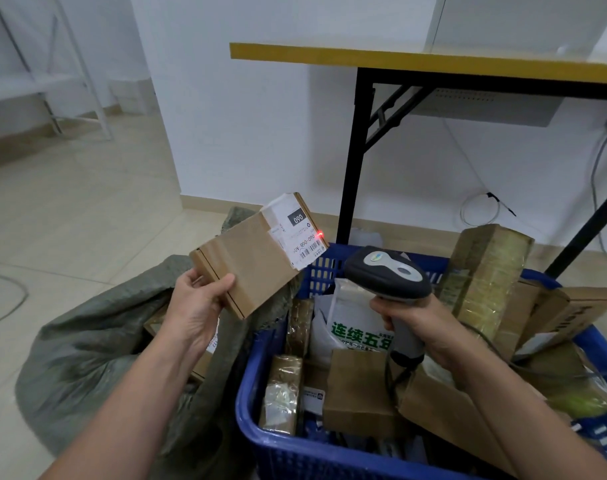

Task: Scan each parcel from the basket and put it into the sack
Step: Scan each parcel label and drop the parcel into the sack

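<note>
Left hand (pixel 194 303) grips parcel (pixel 250 268) (near edge) above sack (pixel 87 341).

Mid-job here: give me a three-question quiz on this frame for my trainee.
1. True or false: the left hand holds the flat brown cardboard parcel.
2. The red laser dot lands on: A) the parcel's white label; B) the blue plastic basket; C) the grey-green woven sack.
3. Which hand has its grip on the grey handheld barcode scanner?
Key: 1 true; 2 A; 3 the right hand.
</note>
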